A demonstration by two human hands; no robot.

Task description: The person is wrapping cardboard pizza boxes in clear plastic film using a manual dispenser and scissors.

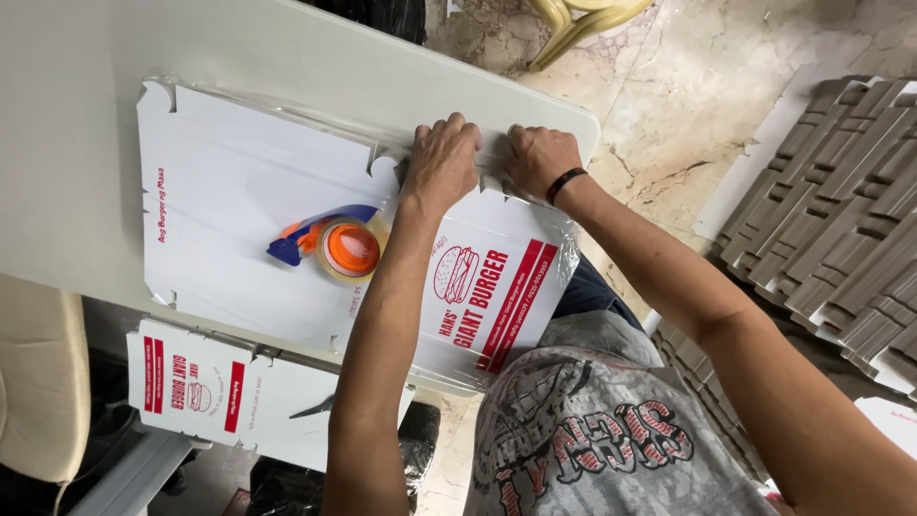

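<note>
A stack of flat white cardboard boxes [258,191] with red print lies wrapped in clear plastic on a pale grey table [76,143]. On the stack rests a tape dispenser [334,244] with a blue handle and an orange core. My left hand [441,162] and my right hand [540,158], which wears a black wristband, sit side by side at the stack's far edge. Both have their fingers curled down over the plastic-covered edge near the table's rim.
More flat printed boxes [191,382] lie below the table's near side. A beige seat [38,382] is at the left. Stacks of grey moulded cardboard [841,220] stand on the marble floor at the right. A yellow chair leg [573,24] shows at the top.
</note>
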